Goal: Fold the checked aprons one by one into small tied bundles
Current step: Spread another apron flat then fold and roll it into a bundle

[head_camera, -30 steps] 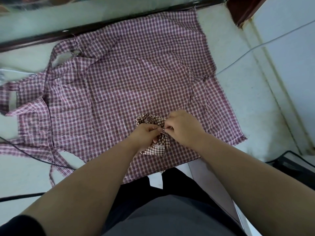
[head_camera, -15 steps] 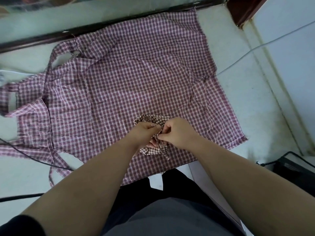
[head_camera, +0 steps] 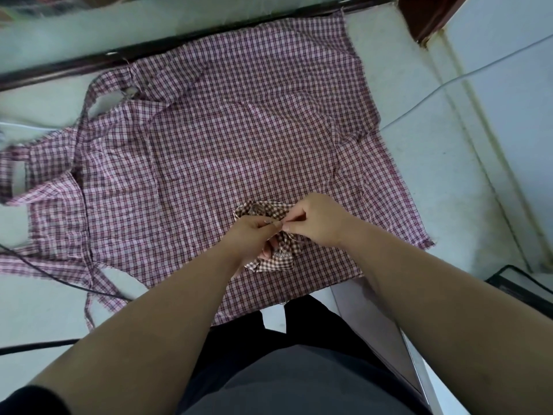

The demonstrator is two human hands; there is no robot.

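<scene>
Bundle: brown checked bundle (head_camera: pixel 280 259), over the spread pink apron (head_camera: pixel 239 130).
Grip: left hand (head_camera: pixel 254 236) and right hand (head_camera: pixel 317 223) pinch its cloth, fingertips meeting.
Axis: pull likely left-right; hands equally near.

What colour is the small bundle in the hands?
The small bundle is brown-and-white checked; it shows best in the head view.

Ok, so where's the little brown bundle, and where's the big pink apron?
little brown bundle (head_camera: pixel 279 259), head view, on its lower folded part.
big pink apron (head_camera: pixel 239 130), head view, on the flat middle of the cloth.
</scene>
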